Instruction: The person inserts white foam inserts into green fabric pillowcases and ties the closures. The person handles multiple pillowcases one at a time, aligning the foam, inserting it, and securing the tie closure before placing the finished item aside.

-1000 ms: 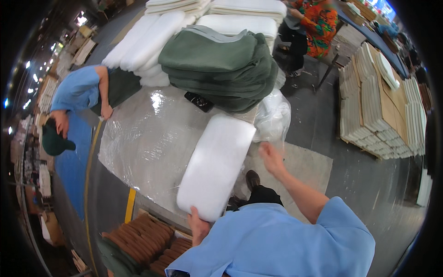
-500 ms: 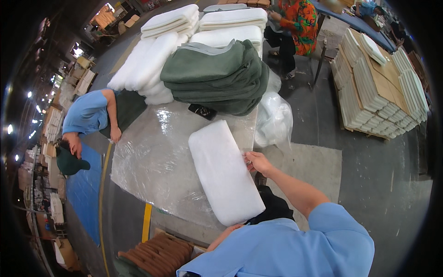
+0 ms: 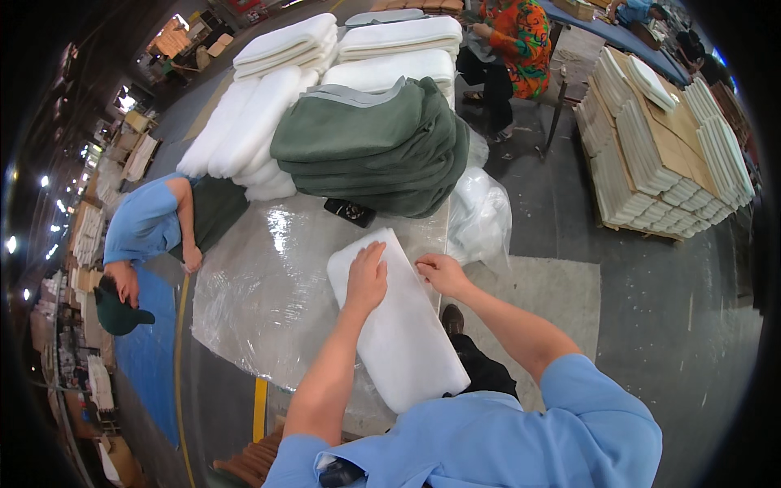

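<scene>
Head view: the left hand (image 3: 368,281) lies flat, fingers extended, on the white pad (image 3: 415,350), which runs from under those fingers back toward the blue shirt (image 3: 480,439). At its right edge the right hand (image 3: 443,275) has curled fingers — whether they pinch anything, I cannot tell — and beyond the 2 hands' fingertips lie a dark handheld device (image 3: 350,213) and folded green fabric (image 3: 366,159).

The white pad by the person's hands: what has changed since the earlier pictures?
The pad has swung round: its far end, first leaning right, now leans left. The left hand has left its near end and lies on top, toward the far end. The right hand, first away from the pad, has come in by its right edge; whether it touches is unclear. The green stack and black thing stayed put.
</scene>
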Tool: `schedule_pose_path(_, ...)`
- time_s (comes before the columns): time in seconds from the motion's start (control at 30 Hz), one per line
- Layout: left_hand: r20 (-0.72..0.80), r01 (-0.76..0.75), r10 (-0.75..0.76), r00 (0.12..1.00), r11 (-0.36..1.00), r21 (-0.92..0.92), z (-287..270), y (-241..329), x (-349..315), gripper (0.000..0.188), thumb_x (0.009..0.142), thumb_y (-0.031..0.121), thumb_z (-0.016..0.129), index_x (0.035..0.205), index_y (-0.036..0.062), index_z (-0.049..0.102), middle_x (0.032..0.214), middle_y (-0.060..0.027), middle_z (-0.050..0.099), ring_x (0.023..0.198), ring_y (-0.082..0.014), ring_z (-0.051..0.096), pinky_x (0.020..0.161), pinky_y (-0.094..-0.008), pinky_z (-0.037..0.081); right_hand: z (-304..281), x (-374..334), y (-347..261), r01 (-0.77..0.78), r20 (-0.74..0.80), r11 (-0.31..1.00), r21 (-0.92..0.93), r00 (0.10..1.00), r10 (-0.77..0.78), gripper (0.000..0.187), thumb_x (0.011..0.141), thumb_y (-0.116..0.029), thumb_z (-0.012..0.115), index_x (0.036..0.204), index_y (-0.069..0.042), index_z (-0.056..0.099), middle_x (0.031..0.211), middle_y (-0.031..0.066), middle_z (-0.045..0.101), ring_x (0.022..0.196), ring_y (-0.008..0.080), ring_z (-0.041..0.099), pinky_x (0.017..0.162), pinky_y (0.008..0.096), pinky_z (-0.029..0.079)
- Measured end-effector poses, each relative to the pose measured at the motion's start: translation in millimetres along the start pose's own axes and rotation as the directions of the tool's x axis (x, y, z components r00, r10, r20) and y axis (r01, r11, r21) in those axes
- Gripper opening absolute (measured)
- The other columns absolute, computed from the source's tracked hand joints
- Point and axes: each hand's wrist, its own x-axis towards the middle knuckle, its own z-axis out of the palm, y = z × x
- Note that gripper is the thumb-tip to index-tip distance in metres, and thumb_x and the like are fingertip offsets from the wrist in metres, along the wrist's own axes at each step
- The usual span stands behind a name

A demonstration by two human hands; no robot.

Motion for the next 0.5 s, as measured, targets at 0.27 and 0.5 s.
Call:
schedule_pose_path(0.27, 0.171, -0.02, -0.042, 0.984, 0.938, 0.347, 38.8, -11.9, 59.0, 0.054, 0.11, 0.028, 0.05, 0.161, 0.012, 0.043, 0.17, -0.0083, 0.039, 0.158, -0.0441, 0.027, 0.129, -0.0624, 0.02, 4.4, 38.3, -5.1, -0.055, -0.101, 0.997, -0.063, 0.994, 0.049, 0.031, 0.102, -0.031, 0.064, 0.11, -0.003, 0.072, 0.098, 0.0206, 0.076, 0.093, 0.0403, 0.073, 0.086, 0.0475, 0.056)
schedule_pose_path(0.5, 0.136, -0.1, 0.047, 0.99, 0.904, 0.415, 46.2, -23.3, 52.2, 0.056, 0.109, 0.03, 0.051, 0.163, 0.0146, 0.042, 0.171, -0.0045, 0.037, 0.159, -0.0422, 0.026, 0.13, -0.0618, 0.017, 38.6, 23.6, -16.9, -0.012, -0.192, 0.966, -0.257, 0.981, -0.039, 0.025, 0.103, -0.027, 0.064, 0.105, -0.003, 0.058, 0.088, 0.0258, 0.071, 0.085, 0.0472, 0.07, 0.075, 0.0545, 0.053)
